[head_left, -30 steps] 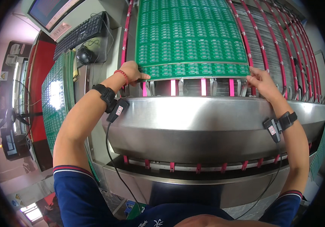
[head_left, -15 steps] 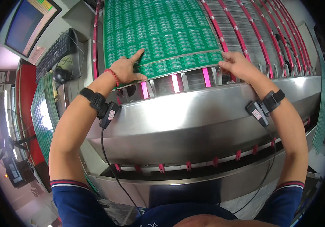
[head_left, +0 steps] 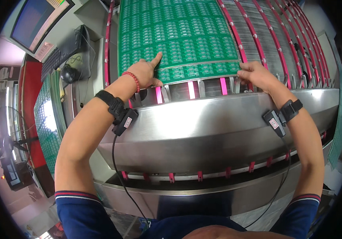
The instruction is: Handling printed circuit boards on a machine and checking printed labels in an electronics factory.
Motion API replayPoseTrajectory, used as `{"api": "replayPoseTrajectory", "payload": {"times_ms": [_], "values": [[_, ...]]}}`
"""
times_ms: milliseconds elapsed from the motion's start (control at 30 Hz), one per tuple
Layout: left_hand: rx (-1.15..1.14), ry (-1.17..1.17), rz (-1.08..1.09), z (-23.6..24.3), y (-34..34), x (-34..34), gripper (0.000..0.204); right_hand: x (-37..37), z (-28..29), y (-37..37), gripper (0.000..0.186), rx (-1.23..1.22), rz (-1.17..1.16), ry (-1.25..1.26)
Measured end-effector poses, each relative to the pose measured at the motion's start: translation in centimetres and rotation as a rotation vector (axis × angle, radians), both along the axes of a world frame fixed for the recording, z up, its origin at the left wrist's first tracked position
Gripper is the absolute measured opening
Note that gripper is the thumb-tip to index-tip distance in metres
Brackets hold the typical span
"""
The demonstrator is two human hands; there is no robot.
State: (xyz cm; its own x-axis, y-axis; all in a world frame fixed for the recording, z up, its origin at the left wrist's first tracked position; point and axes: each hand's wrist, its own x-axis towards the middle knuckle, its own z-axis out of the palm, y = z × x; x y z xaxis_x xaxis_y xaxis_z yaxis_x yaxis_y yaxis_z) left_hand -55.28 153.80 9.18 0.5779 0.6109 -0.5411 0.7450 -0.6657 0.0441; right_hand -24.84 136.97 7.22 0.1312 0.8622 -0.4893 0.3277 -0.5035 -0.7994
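Note:
A large green printed circuit board panel [head_left: 175, 42], covered in rows of small repeated patterns, lies flat on a machine bed with pink rails. A seam sets off a narrow strip [head_left: 195, 71] along its near edge. My left hand [head_left: 144, 75], with a red bead bracelet, rests at the near left corner; its index finger stretches over the board and its thumb reaches the near edge. At the near right corner, the thumb and forefinger of my right hand [head_left: 256, 75] close on the panel's edge. My other fingers are partly hidden.
Pink rails [head_left: 254, 34] run away to the right. A stainless steel cover [head_left: 203, 123] spans the machine's front. To the left are a monitor [head_left: 39, 24], keyboard [head_left: 61, 53], black mouse [head_left: 68, 73] and upright green panels [head_left: 47, 119]. Cables hang from both wrist-strapped devices.
The whole view has shifted slightly, so the scene sits a little further right. Both hands stay at the near corners of the panel, with no clear movement against it.

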Motion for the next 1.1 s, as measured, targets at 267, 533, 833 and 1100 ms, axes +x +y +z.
{"api": "replayPoseTrajectory", "payload": {"times_ms": [267,533,833,1100], "values": [[0.012,0.027,0.022,0.2,-0.2,0.3,0.102,0.6,2.4,0.2,0.016,-0.013,0.234,-0.338],[-0.12,0.0,0.075,0.6,0.1,0.2,0.104,-3.7,6.0,4.3,0.05,0.271,0.96,-0.763],[-0.078,-0.051,0.035,-0.1,0.5,-0.3,0.102,-8.3,3.6,6.7,0.064,-0.09,1.234,-0.881],[-0.054,-0.002,0.063,0.7,0.1,-0.1,0.106,-2.7,5.4,6.6,0.06,-0.06,1.223,-0.861]]}}
